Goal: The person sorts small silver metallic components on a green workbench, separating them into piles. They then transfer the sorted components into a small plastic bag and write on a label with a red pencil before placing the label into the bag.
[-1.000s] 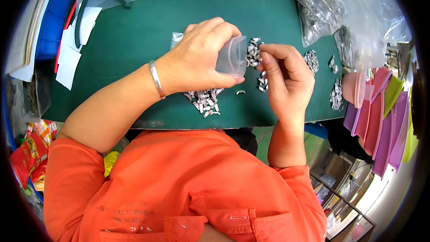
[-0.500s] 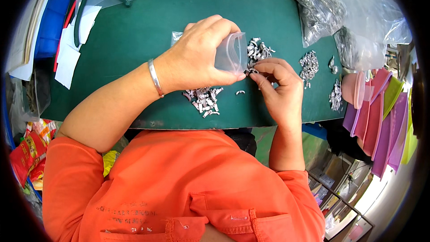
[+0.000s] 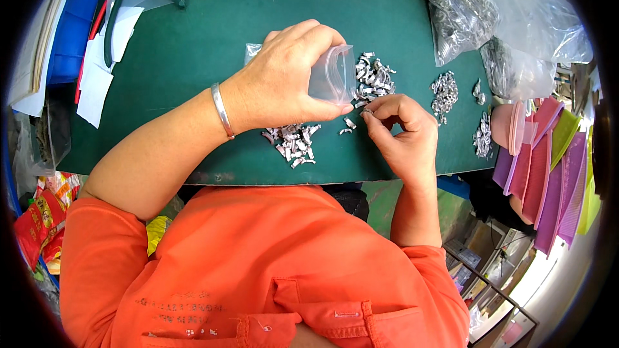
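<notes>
Left hand (image 3: 284, 80) grips a plastic bag (image 3: 330, 76), right hand (image 3: 407, 135) a tiny part (image 3: 368, 111) (apparently metal), work looking midway: curved metal pieces (image 3: 375, 77) heaped but loose.

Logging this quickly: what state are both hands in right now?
Left hand: closed around a clear plastic bag.
Right hand: closed in a pinch, holding a small silver-grey metallic piece.

Bright light falls on the left hand (image 3: 290, 84) and right hand (image 3: 405, 135), both fairly sharp. Glare streaks the plastic bags (image 3: 535, 19) beyond the right hand; fisheye distortion bows the green table (image 3: 225, 171) below both hands.
</notes>
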Motion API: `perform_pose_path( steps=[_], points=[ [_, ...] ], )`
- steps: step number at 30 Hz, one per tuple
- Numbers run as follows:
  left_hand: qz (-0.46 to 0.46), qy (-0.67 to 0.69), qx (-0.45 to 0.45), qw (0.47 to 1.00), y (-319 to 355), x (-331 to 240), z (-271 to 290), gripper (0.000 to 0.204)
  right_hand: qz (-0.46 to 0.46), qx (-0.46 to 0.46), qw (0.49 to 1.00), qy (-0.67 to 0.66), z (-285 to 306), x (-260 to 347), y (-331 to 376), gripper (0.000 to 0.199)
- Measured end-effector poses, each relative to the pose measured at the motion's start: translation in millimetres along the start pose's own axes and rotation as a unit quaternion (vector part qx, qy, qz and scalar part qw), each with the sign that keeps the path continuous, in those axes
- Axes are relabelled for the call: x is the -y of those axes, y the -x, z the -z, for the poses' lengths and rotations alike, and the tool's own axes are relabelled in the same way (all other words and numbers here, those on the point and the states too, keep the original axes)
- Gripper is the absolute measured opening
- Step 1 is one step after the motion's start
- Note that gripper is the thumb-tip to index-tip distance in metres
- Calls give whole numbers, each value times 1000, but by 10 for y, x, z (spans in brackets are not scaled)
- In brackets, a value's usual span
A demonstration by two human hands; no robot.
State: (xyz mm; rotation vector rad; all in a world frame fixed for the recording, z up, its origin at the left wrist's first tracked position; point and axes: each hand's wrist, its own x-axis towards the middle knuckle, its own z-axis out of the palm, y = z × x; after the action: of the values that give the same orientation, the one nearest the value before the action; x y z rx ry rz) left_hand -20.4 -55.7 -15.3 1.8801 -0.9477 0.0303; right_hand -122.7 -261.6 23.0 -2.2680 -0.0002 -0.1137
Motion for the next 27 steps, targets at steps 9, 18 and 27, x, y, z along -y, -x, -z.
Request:
perform_pose_path(
  steps=[9, 18, 27],
  points=[
    [-5, -1, -5, 1000, 1, 0, -3, 56, 52, 79, 993, 66, 51, 115, -4, 17],
    [4, 6, -5, 1000, 3, -7, -11, 58, 100, -4, 993, 62, -25, 217, -125, 14],
    [12, 15, -7, 1000, -8, -7, 4, 57, 152, -102, 982, 52, -123, 351, -314, 16]
  ],
)
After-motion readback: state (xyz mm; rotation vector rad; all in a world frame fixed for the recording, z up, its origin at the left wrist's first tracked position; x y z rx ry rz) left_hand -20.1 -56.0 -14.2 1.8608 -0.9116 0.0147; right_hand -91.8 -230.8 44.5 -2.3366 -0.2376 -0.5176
